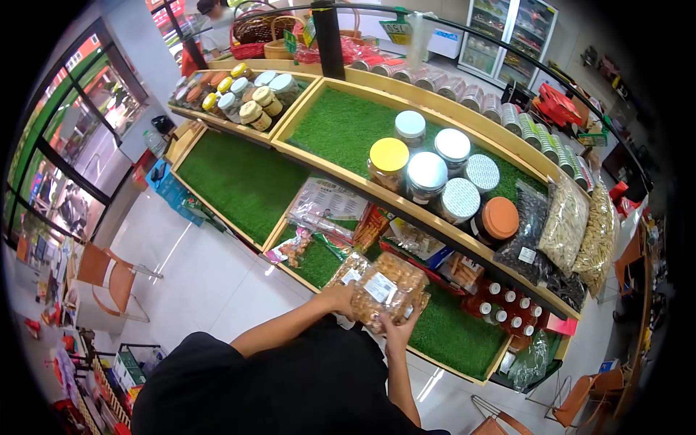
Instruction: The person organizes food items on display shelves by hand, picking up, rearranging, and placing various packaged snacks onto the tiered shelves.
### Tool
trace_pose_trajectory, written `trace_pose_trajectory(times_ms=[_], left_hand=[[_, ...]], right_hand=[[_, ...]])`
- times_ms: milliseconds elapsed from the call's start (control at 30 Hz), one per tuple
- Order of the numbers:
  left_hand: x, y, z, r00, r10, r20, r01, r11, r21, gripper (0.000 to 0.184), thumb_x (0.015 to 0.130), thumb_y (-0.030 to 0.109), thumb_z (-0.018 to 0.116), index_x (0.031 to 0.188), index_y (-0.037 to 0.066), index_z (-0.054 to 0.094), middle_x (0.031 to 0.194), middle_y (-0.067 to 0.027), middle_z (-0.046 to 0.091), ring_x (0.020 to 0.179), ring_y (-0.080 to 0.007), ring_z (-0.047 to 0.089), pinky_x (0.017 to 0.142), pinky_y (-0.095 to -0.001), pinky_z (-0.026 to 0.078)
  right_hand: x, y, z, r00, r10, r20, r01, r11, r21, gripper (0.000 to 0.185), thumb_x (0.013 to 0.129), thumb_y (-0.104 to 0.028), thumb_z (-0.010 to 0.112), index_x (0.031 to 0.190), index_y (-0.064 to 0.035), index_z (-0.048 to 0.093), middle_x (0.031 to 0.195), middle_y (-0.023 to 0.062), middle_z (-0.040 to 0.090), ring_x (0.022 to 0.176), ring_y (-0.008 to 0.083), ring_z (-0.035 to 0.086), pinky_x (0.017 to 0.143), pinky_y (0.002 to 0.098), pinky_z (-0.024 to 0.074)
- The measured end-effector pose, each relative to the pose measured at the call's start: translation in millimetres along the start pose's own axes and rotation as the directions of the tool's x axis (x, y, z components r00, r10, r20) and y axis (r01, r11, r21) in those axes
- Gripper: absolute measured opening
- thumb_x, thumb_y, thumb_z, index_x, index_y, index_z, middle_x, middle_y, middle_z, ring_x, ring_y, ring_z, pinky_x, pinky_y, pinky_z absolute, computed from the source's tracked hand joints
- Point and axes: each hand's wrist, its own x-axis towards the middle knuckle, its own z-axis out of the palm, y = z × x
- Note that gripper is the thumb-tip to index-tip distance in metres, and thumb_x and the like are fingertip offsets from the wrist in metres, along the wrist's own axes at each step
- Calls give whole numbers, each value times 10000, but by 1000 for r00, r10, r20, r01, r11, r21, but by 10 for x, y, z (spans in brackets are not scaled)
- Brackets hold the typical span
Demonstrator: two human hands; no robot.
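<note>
My left hand (338, 300) grips the left side of a clear plastic pack of brown snack pieces (395, 272), which has a white label on top. My right hand (399, 330) is closed around the near right edge of the same pack. Another similar pack shows partly underneath, at the right hand's fingers; how many are stacked I cannot tell. Just beyond my left hand lies one more clear pack (353, 265) with a white label, partly covered. All this is over the lower shelf with green turf (457, 322).
Lidded jars (426, 174) and bulging bags (564, 225) stand on the upper shelf. Bottles with white caps (516, 304) fill the lower right. Flat printed packets (330, 203) lie at the lower middle. Smaller jars (254, 114) stand far left. A chair (109, 272) is on the floor.
</note>
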Motion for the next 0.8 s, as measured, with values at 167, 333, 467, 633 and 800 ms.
trace_pose_trajectory(times_ms=[167,333,467,633,800], left_hand=[[-315,-184,-483,981,-50,-187,79,985,151,1112,576,441,834,1419,10,251,1313,-289,452,1224,-409,467,1004,-486,396],[-654,-623,-912,758,218,-615,-471,835,-284,1008,628,195,833,1389,-11,205,1235,-257,467,1199,-348,472,1035,-448,375],[-642,-571,-1411,603,212,-769,-653,686,-322,993,667,36,774,1423,-23,133,1281,-222,458,1229,-287,468,1009,-370,407],[-376,-801,-2169,507,158,-847,-686,669,-286,940,650,-19,768,1417,-39,225,1291,-194,496,1176,-247,522,1000,-347,435],[14,-858,-2822,541,224,-810,-691,668,-277,820,672,75,802,1360,-66,378,1258,-208,542,1144,-233,552,975,-344,442]], right_hand=[[152,-317,658,921,-303,245,334,938,-94,918,736,31,726,1469,-66,181,1260,159,518,1172,257,530,1030,369,408],[249,-1058,1265,870,-255,423,214,966,143,942,770,-23,706,1510,-47,123,1310,188,502,1263,280,464,1063,388,371],[525,-1417,1795,701,-479,529,672,692,-263,815,823,-151,675,1489,-8,227,1399,221,418,1288,347,437,1075,400,345],[958,-1647,2586,663,-508,550,747,410,-523,713,891,-172,572,1473,32,214,1458,321,256,1313,485,333,1087,467,313],[1247,-1668,3072,622,-610,491,770,363,-524,657,822,-103,611,1434,-58,379,1467,316,253,1361,489,254,1129,505,229]])
